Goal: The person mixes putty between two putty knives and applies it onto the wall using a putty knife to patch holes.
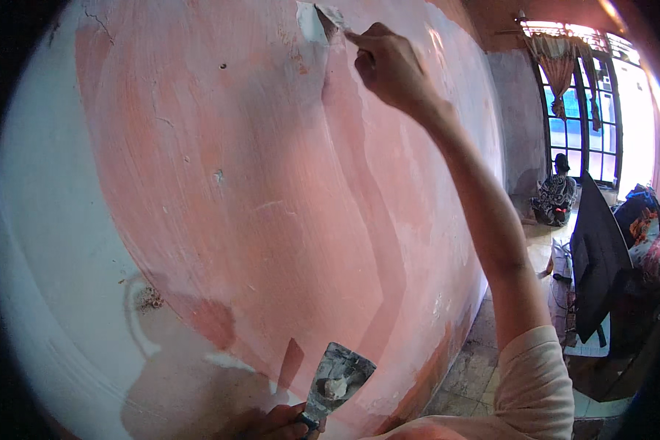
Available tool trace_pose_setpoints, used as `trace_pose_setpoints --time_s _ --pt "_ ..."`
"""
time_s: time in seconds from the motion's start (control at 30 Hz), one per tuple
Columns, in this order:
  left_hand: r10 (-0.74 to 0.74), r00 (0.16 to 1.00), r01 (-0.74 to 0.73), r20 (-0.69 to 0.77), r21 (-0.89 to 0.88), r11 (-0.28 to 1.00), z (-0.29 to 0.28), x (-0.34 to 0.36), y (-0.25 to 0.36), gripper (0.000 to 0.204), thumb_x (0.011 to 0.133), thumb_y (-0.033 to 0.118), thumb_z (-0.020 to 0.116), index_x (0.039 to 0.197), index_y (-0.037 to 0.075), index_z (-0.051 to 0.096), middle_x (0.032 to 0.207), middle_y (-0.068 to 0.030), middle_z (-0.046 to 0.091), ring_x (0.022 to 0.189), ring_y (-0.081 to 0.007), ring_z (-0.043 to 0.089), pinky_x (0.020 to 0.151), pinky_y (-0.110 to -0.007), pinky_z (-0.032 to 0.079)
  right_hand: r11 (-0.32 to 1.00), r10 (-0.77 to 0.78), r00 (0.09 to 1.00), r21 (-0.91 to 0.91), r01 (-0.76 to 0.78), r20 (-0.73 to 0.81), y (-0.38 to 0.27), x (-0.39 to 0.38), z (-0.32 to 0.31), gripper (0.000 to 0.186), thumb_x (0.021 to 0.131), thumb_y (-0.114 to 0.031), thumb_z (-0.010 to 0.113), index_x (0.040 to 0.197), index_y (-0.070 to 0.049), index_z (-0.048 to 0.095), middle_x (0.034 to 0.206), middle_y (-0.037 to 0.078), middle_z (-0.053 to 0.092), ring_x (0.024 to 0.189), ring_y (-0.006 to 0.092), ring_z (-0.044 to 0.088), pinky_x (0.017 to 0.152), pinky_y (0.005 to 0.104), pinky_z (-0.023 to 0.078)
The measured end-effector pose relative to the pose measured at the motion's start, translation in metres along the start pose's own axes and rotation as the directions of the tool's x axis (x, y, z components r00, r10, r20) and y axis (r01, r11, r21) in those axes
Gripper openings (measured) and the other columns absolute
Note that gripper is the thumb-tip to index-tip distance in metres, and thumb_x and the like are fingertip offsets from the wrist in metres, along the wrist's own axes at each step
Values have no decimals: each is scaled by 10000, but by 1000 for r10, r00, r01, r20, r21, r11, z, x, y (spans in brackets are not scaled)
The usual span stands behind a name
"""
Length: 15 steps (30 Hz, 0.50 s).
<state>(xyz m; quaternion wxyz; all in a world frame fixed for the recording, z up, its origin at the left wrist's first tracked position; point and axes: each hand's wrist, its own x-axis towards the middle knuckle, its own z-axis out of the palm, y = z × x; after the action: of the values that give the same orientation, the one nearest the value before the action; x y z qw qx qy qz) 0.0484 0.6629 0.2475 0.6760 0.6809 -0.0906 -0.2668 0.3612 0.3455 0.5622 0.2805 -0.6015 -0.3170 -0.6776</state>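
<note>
Raised high against the pink-painted wall (271, 183), my right hand (394, 70) is closed around the handle of a putty knife (328, 22). Its blade meets the wall at a whitish patch (311, 23) near the top. Low in front of me, my left hand (280, 423) grips a second, wider putty knife (334, 370), blade pointing up. A lump of pale putty (335, 388) sits on that smeared grey blade. Part of the left hand is cut off by the lower edge.
White paint (44, 205) covers the wall's left side. Small holes and a chipped spot (218, 176) mark the pink area. To the right, a person (555, 194) sits on the tiled floor by a barred window (579, 110). A dark panel (598, 257) and piled belongings (645, 235) stand nearer.
</note>
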Motion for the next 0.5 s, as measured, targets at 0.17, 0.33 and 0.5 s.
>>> trace_pose_setpoints --time_s 0.17,0.33,0.5 --pt "-8 1000 8 18 9 1000 0 -1 2 300 886 173 554 1114 -16 507 956 -151 593 741 -201 536 658 -329 454 997 33 997 73 -28 -66 -24 -22 20 377 733 41 552 1094 -16 641 843 166 637 796 303 619 692 377 509" --pt "-5 999 4 39 27 1000 1 -1 5 308 885 178 558 1118 -15 504 956 -150 592 746 -202 536 663 -330 454 986 72 996 157 -63 -52 -34 -41 25 367 764 2 596 1131 -20 600 786 156 654 830 304 621 658 396 515" --pt "6 999 -9 54 49 999 8 1 11 316 884 182 562 1123 -14 501 956 -149 592 751 -203 535 669 -331 454 983 71 997 168 -68 -10 -44 -61 -4 372 762 31 590 1133 0 612 938 186 606 681 293 631 609 379 511"
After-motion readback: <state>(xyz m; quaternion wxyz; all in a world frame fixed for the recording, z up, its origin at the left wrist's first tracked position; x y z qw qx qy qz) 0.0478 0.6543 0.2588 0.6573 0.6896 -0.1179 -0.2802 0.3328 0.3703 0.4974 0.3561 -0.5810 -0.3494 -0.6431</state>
